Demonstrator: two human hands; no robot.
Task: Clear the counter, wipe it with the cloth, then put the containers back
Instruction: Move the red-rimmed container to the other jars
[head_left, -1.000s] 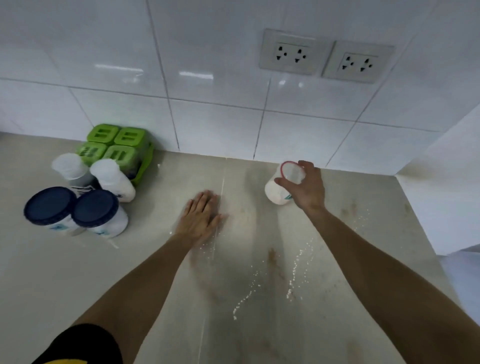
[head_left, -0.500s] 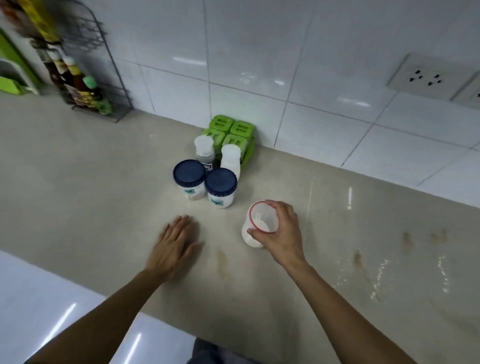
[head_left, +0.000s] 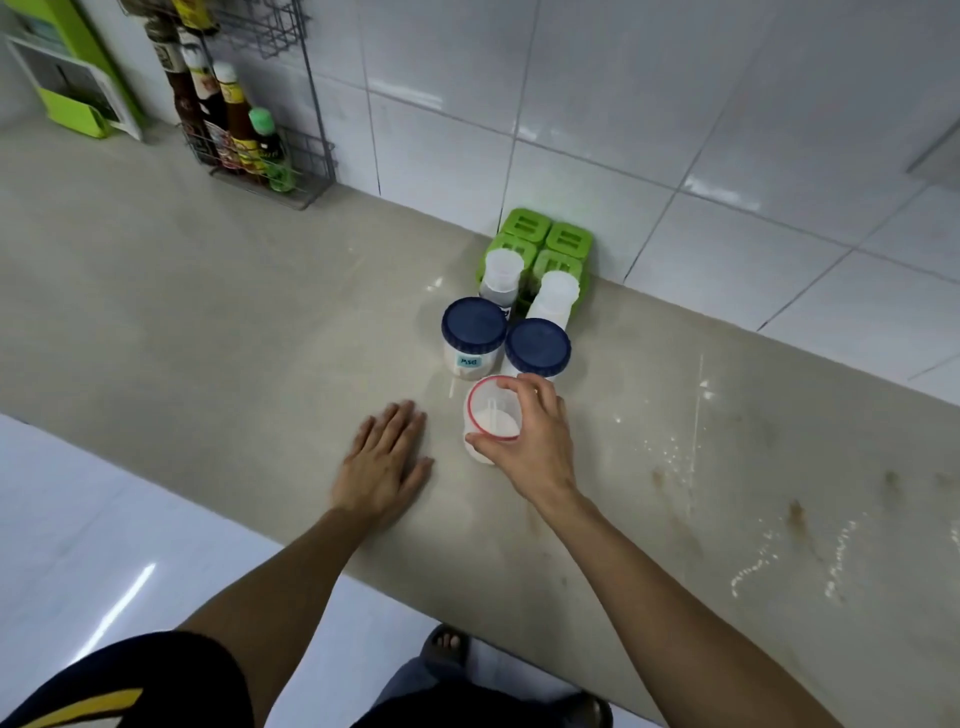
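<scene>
The right hand (head_left: 530, 447) is gripping one open red-rimmed container (head_left: 491, 418) by its rim, while the left hand (head_left: 382, 465) is lying flat, fingers straight, on the counter (head_left: 208, 322). Just behind it are standing two blue-lidded jars (head_left: 474, 335), two white bottles (head_left: 553, 299) and four green-lidded boxes (head_left: 569, 240).

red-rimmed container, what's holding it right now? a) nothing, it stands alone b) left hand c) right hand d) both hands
c: the right hand grips the red-rimmed container by its rim, while the left hand lies flat on the counter beside it.
</scene>
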